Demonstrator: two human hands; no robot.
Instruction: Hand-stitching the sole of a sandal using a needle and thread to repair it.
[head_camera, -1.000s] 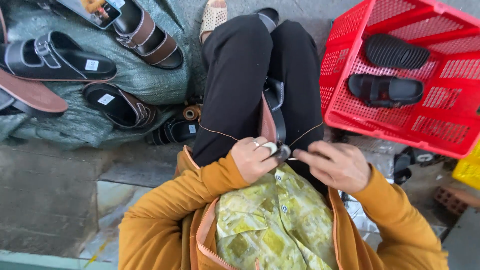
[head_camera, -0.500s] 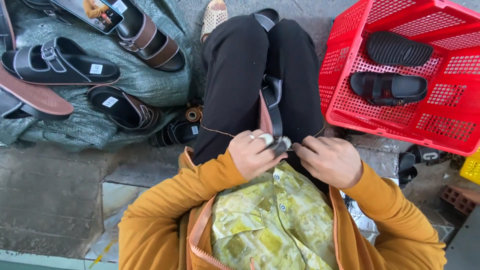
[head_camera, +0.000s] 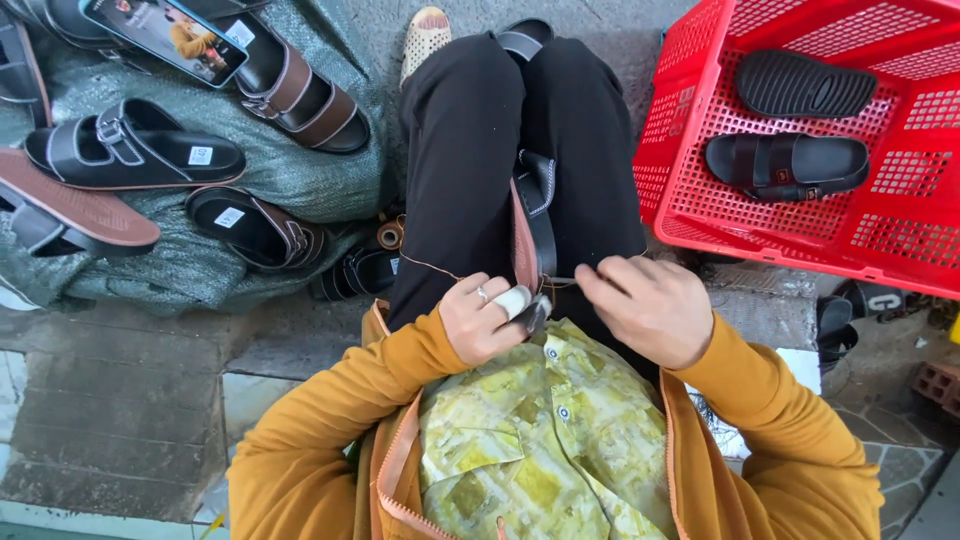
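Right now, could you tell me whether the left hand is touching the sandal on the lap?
Touching: the head view shows the left hand gripping the sandal's near end.

One head-worn camera looks steeply down, close over the seated lap (head_camera: 520, 150)

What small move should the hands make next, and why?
Probably the right hand should draw the thread taut: a slack strand trails to the left, while the left hand pinches the black sandal lying on the lap.

Red crate (head_camera: 680, 150) — black sandals (head_camera: 785, 165) (brown-edged strap (head_camera: 530, 225)).
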